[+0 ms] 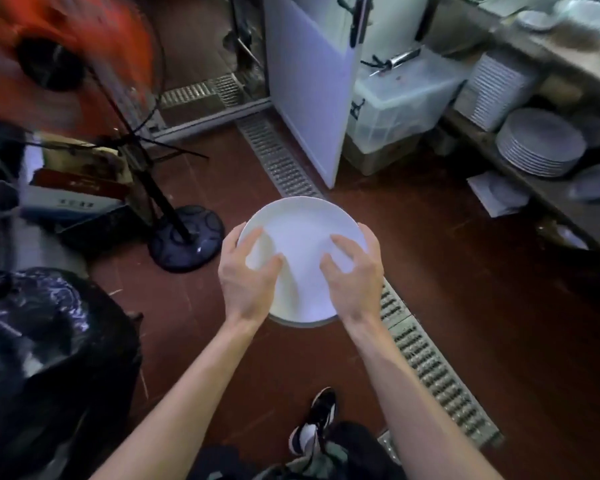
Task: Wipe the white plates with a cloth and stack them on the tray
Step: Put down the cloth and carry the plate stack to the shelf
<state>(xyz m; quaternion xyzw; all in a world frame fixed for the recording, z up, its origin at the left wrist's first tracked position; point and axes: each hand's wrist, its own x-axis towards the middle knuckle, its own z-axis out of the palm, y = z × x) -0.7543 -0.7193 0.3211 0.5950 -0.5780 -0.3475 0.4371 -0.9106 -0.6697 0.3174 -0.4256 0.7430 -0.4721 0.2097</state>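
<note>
I hold a round white plate (300, 223) in front of me above the red-brown floor. My left hand (248, 271) grips its left rim, thumb on the plate's face and fingers curled round the edge. My right hand (355, 268) grips the right rim the same way, fingers wrapped over the edge. A second rim shows just under the plate's near edge, so it may be more than one plate. No cloth and no tray show in this view.
A stack of white plates (541, 143) and more dishes sit on low shelves at the right. A floor drain grate (430, 368) runs diagonally. A standing fan (184, 237) is at left, a black bin bag (49, 341) at lower left, a white door (309, 81) ahead.
</note>
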